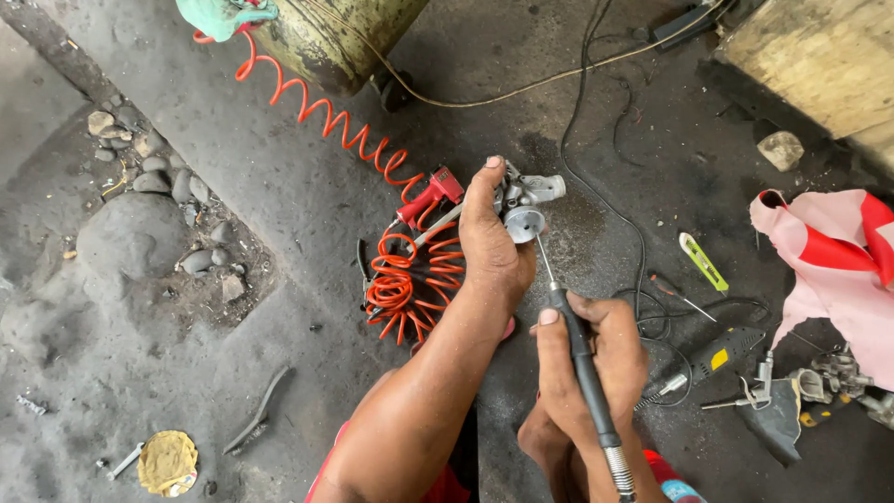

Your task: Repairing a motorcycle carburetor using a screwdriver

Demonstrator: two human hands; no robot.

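A small silver-grey cast-metal engine part with a round cup-shaped opening point(524, 207) is being held just above the dark, oil-stained concrete floor point(279, 186) at the centre of the frame. The person's left hand point(492, 244) is gripping it from the left, fingers curled and pressed together around the body, thumb pointing up along its side. Just below, the right hand point(589, 359) is pinching a slim black pen-shaped rotary handpiece point(582, 359) between thumb and bunched fingers, its thin steel shaft point(544, 264) reaching up to the cup; whether the tip is touching metal is hard to tell from this angle. Left of the part, an orange coiled air hose point(400, 289) is lying in loops, running to the upper left past a red blow gun point(430, 196). At right centre, a yellow-green utility knife point(703, 264) is resting near a black and yellow power tool point(722, 354). A pink and red cloth point(833, 270) is lying at the right edge, and grey stones point(168, 186) are sitting at the left.
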